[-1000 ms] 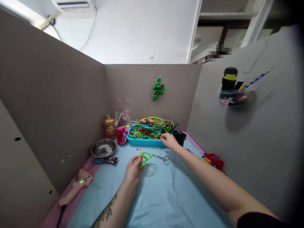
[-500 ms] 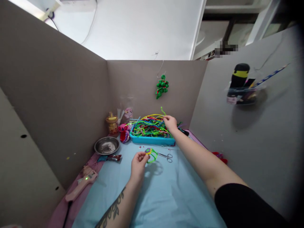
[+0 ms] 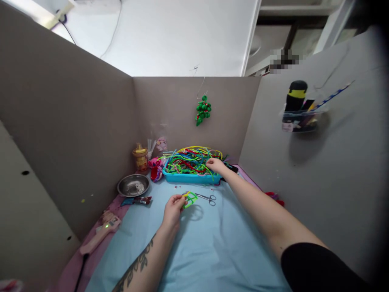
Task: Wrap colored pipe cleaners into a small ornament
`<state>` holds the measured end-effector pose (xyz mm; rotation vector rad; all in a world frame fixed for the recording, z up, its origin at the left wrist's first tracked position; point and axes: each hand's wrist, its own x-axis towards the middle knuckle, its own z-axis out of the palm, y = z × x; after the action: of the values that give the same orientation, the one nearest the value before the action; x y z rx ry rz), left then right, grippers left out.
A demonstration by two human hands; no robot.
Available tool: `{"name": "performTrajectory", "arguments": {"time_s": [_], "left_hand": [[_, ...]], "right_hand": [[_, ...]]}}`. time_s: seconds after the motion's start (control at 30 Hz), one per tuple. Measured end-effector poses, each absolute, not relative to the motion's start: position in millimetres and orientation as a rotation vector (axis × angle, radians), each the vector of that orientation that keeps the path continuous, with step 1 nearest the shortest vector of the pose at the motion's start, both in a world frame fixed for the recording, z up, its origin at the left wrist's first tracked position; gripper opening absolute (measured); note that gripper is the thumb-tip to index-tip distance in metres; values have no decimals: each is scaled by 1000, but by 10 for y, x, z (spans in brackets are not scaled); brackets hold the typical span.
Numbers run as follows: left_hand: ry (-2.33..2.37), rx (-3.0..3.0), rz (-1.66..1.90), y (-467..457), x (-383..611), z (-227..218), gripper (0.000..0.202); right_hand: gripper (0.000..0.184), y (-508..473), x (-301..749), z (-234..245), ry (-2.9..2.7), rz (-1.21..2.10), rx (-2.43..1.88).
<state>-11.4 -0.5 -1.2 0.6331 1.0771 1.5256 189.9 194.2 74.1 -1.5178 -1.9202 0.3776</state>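
Head view: the left hand [image 3: 174, 209] is clamped, fingertips together, on the green and yellow frame [image 3: 191, 199]. The frame is held over the blue-covered table [image 3: 194, 247], nearer than the tray and just left of the scissors [image 3: 208, 198]. The right hand [image 3: 216, 165] is positioned at the right part of the blue tray [image 3: 191, 179], over the colored strands [image 3: 187, 162]; whether its fingertips grip a strand cannot be determined. A metal bowl [image 3: 124, 188] stands left of the tray. The pink glue gun [image 3: 96, 240] lies at the near left.
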Motion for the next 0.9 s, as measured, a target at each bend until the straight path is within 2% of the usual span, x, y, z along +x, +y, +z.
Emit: {"name": "performTrajectory", "arguments": {"time_s": [0.23,0.6,0.9], "left_hand": [[1068,570,1533,-55,-135,88,42],[1077,602,1475,-81,-76,128,43],[1083,579,1466,-89,-91,142,41]], "right_hand": [[27,1904,1564,464,-1790,349,-1471],[30,1874,1637,630,-1755,607,-1421],[28,1859,1803,687,-1673,765,-1203]]}}
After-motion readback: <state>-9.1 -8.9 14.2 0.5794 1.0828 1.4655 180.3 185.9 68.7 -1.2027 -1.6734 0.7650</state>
